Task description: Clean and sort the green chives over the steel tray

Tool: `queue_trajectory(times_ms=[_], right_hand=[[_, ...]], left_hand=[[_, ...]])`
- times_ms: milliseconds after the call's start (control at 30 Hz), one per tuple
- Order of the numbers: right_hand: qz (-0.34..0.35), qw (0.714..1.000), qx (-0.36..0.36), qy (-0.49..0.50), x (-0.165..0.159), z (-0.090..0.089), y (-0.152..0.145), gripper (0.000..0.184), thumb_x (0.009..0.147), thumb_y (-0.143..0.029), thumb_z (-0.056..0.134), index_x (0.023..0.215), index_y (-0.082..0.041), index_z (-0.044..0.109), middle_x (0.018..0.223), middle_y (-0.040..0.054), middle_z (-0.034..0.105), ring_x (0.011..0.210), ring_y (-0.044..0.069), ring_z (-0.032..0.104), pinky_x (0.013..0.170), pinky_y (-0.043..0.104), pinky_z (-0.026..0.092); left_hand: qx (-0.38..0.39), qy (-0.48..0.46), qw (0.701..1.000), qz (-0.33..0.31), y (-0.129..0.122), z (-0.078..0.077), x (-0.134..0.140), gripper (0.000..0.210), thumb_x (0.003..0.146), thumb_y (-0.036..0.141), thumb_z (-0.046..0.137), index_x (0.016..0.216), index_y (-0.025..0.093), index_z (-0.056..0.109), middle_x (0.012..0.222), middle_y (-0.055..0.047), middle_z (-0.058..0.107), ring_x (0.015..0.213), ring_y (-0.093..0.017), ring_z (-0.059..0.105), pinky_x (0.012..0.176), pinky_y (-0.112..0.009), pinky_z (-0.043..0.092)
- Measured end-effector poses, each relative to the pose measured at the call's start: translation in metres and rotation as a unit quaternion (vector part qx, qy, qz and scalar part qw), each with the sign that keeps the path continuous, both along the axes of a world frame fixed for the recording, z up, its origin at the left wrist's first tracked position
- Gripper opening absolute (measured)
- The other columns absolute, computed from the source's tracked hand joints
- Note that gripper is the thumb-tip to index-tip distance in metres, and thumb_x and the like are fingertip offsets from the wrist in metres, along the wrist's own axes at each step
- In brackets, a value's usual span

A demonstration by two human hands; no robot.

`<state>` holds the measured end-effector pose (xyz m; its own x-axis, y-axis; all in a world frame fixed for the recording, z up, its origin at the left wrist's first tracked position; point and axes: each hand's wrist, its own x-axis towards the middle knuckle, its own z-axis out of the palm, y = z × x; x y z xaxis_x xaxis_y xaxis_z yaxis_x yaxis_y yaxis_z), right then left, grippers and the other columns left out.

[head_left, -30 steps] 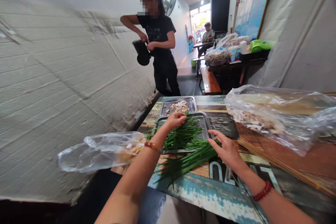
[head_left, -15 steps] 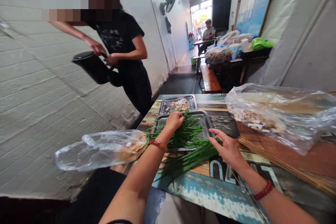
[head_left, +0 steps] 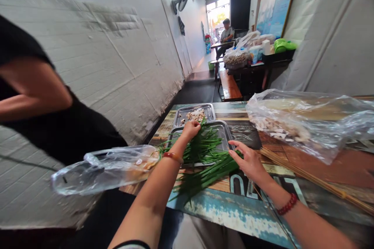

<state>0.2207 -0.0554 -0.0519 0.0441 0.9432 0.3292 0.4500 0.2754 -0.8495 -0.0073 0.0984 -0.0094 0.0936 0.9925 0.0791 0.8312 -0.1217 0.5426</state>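
Note:
My left hand [head_left: 191, 129] is closed in a pinch on green chives [head_left: 201, 136] above the near metal tray [head_left: 226, 132]. Cut-looking green lengths lie in that tray. A bundle of long chives [head_left: 201, 179] rests along the tray's near edge, its right end by my right hand [head_left: 247, 159]. Thin bamboo skewers [head_left: 274, 212] run out below that hand toward my lap. Its index finger and thumb are apart, while the lower fingers curl around a skewer, partly hidden. Behind, a second metal tray [head_left: 210, 112] holds small pale-brown chopped pieces [head_left: 196, 114].
A clear bag [head_left: 117, 163] hangs over the table's left edge. At right are a large clear bag [head_left: 309, 120] with pale pieces and a bundle of bamboo sticks [head_left: 304, 173]. A person in black [head_left: 58, 116] is close at left. Farther back are a bench [head_left: 230, 85] and a seated person.
The person in black has come nearer on the left, and the dark jug they held is out of sight. My view has shifted slightly right. My hands keep nearly the same pose.

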Motion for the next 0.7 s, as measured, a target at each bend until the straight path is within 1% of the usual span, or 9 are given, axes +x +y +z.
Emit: queue_trajectory(times_ms=[133, 267, 433, 500, 567, 700], right_hand=[[0.002, 1.000, 0.001, -0.005, 0.000, -0.002, 0.000, 0.043, 0.086, -0.045, 0.050, 0.111, -0.014, 0.067, 0.080, 0.0073, 0.069, 0.071, 0.021, 0.064, 0.071, 0.034, 0.050], [0.001, 1.000, 0.004, -0.010, 0.001, -0.003, 0.001, 0.044, 0.086, -0.046, 0.050, 0.111, -0.014, 0.067, 0.085, 0.0087, 0.071, 0.074, 0.022, 0.066, 0.073, 0.035, 0.051], [0.006, 1.000, 0.000, -0.009, 0.001, -0.004, 0.000, 0.042, 0.088, -0.045, 0.049, 0.113, -0.016, 0.066, 0.088, 0.0084, 0.071, 0.076, 0.022, 0.067, 0.075, 0.034, 0.051], [0.006, 1.000, -0.002, -0.016, 0.001, -0.005, 0.000, 0.042, 0.088, -0.045, 0.049, 0.113, -0.016, 0.066, 0.088, 0.0087, 0.071, 0.077, 0.022, 0.067, 0.074, 0.035, 0.051], [0.004, 1.000, -0.003, -0.023, 0.001, -0.006, 0.000, 0.042, 0.088, -0.045, 0.049, 0.114, -0.016, 0.066, 0.087, 0.0089, 0.071, 0.078, 0.023, 0.067, 0.073, 0.035, 0.051], [0.005, 1.000, 0.006, -0.027, 0.001, -0.008, 0.001, 0.042, 0.088, -0.046, 0.049, 0.114, -0.017, 0.066, 0.084, 0.0080, 0.071, 0.076, 0.023, 0.067, 0.071, 0.034, 0.051]], left_hand=[[-0.022, -0.091, 0.995, -0.036, -0.008, 0.008, 0.000, 0.013, 0.076, 0.018, 0.054, 0.078, 0.012, 0.066, 0.069, -0.004, 0.071, 0.053, -0.010, 0.056, 0.054, -0.020, 0.041], [-0.040, -0.159, 0.984, -0.075, -0.014, 0.014, 0.001, 0.012, 0.073, 0.020, 0.061, 0.082, 0.012, 0.063, 0.066, -0.002, 0.069, 0.052, -0.009, 0.056, 0.051, -0.018, 0.039], [-0.015, -0.207, 0.974, -0.090, -0.011, 0.024, 0.004, 0.009, 0.068, 0.020, 0.066, 0.068, 0.012, 0.062, 0.055, 0.003, 0.060, 0.048, -0.007, 0.050, 0.049, -0.018, 0.034], [-0.002, -0.220, 0.971, -0.094, -0.012, 0.031, 0.006, 0.010, 0.068, 0.020, 0.066, 0.065, 0.012, 0.062, 0.053, 0.004, 0.058, 0.048, -0.007, 0.049, 0.049, -0.018, 0.034], [0.008, -0.235, 0.967, -0.099, -0.015, 0.039, 0.009, 0.011, 0.070, 0.021, 0.065, 0.065, 0.012, 0.060, 0.056, 0.002, 0.060, 0.050, -0.007, 0.051, 0.050, -0.018, 0.036], [0.030, -0.276, 0.956, -0.098, -0.023, 0.060, 0.016, 0.011, 0.079, 0.025, 0.058, 0.077, 0.014, 0.055, 0.064, 0.000, 0.064, 0.057, -0.009, 0.059, 0.057, -0.019, 0.045]])
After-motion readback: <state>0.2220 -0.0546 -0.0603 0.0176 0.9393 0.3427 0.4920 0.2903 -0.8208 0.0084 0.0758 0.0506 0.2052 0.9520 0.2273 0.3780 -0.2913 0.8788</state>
